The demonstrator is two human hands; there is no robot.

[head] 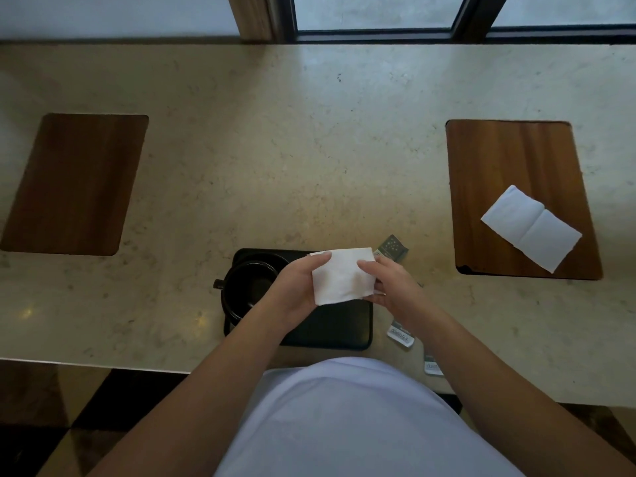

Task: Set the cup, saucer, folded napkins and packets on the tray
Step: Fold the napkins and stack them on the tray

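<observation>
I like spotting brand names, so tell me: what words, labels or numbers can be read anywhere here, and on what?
Nothing can be read for certain.
Dark packet past the tray: pale print, too blurred to read.
White packet right of the tray: dark lettering, too small to read.
Packet at the counter edge: lettering too small to read.
Napkin held in both hands, and the napkin on the wooden board: no print.

Two wooden boards on a marble counter

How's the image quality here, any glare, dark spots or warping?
Head view: dim overall; the black cup and tray merge into one dark mass; small glare spots on the countertop; wide-angle warping bows the counter edges; the white napkin stays clearly readable.
</observation>
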